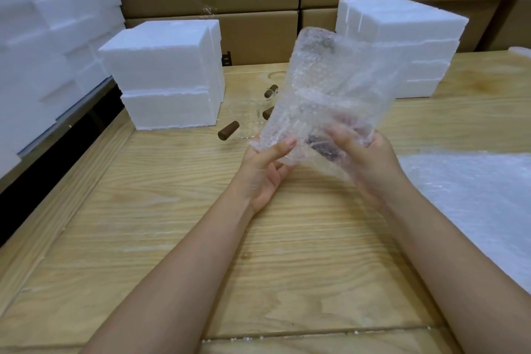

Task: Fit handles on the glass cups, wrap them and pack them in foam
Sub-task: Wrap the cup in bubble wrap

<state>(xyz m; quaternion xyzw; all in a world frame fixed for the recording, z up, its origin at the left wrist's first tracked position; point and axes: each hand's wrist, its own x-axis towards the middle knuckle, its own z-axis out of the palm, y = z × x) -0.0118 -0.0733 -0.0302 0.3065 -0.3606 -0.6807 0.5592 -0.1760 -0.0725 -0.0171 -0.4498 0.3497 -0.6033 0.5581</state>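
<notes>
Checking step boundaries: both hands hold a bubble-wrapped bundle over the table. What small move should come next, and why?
Probably fold the loose upper end of the bubble wrap down over the bundle. The left hand pinches its lower edge and the right hand cups its lower side, where a dark handle shows through. The top stands loose, so it seems not ready for the foam blocks.

A crumpled bubble-wrap bundle (330,89), tilted upright at frame centre above the worktop (172,210), shows a dark shape (320,146) dimly through its lower end. Left of it a clear glass cup (249,121) sits beside a brown handle (228,130) lying on its side, before white foam blocks (163,77).
</notes>
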